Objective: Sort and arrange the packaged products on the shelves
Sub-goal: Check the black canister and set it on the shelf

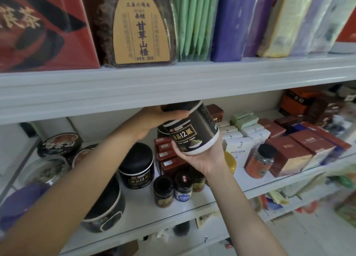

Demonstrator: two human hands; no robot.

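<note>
I hold a black canister (194,128) with a black lid, gold lettering and a white base, tilted in front of the middle shelf. My left hand (159,118) curls over its lid from the left. My right hand (204,157) cups its white base from below. A matching black canister (137,168) stands upright on the middle shelf (138,207) below my left forearm. Another matching one (105,207) lies tilted at the shelf's front left. A further dark canister is partly hidden behind the held one.
Three small dark-lidded jars (179,188) stand near the shelf front. Red-brown boxes (294,153), white boxes (238,140) and an orange-filled jar (260,163) fill the right. Round tins (59,144) sit at left. The upper shelf (173,82) carries a red box, a bag and flat packets.
</note>
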